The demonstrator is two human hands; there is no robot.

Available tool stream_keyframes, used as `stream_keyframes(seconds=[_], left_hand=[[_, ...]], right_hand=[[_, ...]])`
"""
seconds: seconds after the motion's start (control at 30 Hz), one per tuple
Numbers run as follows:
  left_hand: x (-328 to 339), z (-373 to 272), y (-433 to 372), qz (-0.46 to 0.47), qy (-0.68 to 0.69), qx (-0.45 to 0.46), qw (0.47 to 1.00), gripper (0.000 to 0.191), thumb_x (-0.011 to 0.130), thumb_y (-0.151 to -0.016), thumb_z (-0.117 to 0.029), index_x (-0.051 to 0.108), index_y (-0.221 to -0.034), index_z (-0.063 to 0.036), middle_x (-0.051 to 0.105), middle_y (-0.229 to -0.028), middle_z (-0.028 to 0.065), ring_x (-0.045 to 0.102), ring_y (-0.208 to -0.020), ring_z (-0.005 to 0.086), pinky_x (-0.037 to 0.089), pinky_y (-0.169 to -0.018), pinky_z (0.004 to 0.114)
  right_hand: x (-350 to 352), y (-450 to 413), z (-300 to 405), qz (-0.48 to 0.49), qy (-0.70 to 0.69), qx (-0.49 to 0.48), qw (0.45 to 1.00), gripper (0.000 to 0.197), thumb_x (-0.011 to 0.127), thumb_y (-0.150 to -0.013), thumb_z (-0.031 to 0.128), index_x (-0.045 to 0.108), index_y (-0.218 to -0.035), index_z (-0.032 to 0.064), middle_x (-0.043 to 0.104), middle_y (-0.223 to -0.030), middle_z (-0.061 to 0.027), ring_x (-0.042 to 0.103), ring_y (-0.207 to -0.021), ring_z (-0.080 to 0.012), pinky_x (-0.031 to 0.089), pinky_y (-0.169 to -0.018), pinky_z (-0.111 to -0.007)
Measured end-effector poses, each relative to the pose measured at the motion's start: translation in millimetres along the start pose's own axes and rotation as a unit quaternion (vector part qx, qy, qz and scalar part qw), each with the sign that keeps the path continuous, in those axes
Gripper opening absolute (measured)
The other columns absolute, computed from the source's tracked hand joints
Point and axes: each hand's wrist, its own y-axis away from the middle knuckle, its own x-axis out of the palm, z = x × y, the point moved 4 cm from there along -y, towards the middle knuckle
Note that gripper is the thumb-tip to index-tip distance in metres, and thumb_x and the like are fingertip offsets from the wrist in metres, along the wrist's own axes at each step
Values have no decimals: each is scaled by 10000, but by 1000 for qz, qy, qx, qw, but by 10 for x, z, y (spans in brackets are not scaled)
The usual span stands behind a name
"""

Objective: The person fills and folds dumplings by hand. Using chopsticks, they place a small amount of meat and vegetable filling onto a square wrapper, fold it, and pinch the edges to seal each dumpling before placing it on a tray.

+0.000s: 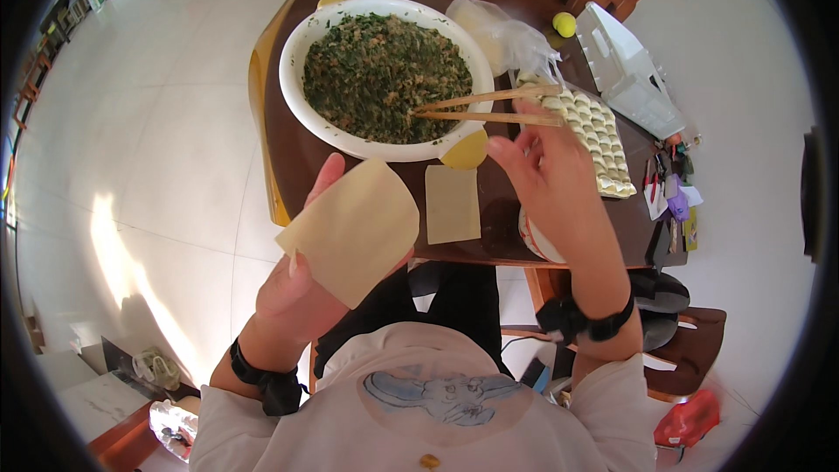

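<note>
My left hand [295, 292] holds a flat, pale dough wrapper [357, 229] on its palm and fingers, the thumb over its near edge. Ahead is a white oval basin [292, 101] with yellow handles, filled with chopped green filling [387, 72]. A pair of wooden chopsticks [475, 117] lies spread across its right rim, tips in the filling. My right hand [557, 177] is at their outer ends. Its fingers reach under the lower stick, while the thumb stands apart from both. A second wrapper [453, 203] lies flat on the dark table [400, 191].
Rows of folded dumplings [593, 134] fill a tray at the right. Behind it are a clear plastic bag [505, 33], a yellow ball [564, 24] and a white plastic container [623, 72]. A bowl [534, 239] sits partly hidden under my right forearm. Small items crowd the table's right edge.
</note>
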Motion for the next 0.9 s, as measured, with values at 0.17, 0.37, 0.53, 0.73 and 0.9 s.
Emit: stream_keyframes(seconds=[0.17, 0.37, 0.53, 0.73, 0.9], left_hand=[[-163, 98, -136, -53, 64, -31, 996, 604, 395, -992, -365, 229, -1478, -46, 343, -1475, 108, 362, -1346, 260, 297, -1112, 411], [-370, 45, 14, -94, 87, -9, 992, 539, 317, -1017, -334, 275, -1457, -26, 375, -1455, 117, 385, -1330, 264, 311, -1103, 409], [-488, 33, 11, -102, 95, -2, 990, 540, 312, -1019, -337, 269, -1460, -29, 372, -1459, 115, 384, -1331, 266, 312, -1102, 413], [-486, 33, -25, -115, 101, -9, 988, 550, 327, -1011, -332, 248, -1466, -34, 354, -1469, 139, 383, -1333, 302, 326, -1098, 450], [-539, -9, -2, -107, 102, -7, 989, 540, 300, -1021, -346, 258, -1467, -43, 364, -1465, 106, 380, -1332, 261, 316, -1099, 409]], right_hand=[[256, -482, 195, -13, -114, -187, 976, 386, 670, -861, 369, 656, -995, 7, 620, -786, -108, 594, -650, -225, 507, -666, -342], [205, -762, 142, 48, -278, -87, 956, 298, 614, -923, 311, 669, -946, 19, 657, -770, -57, 600, -654, -134, 505, -617, -229], [248, -909, 133, 82, -279, -155, 944, 265, 501, -988, 206, 613, -926, -26, 638, -859, -65, 645, -731, -134, 535, -644, -229], [455, -908, 17, 115, -284, -101, 946, 313, 560, -956, 278, 629, -881, -18, 660, -807, -69, 643, -683, -120, 542, -611, -235], [389, -833, 58, 137, -301, -39, 943, 345, 552, -959, 284, 612, -795, -14, 633, -735, -71, 634, -612, -122, 532, -553, -222]])
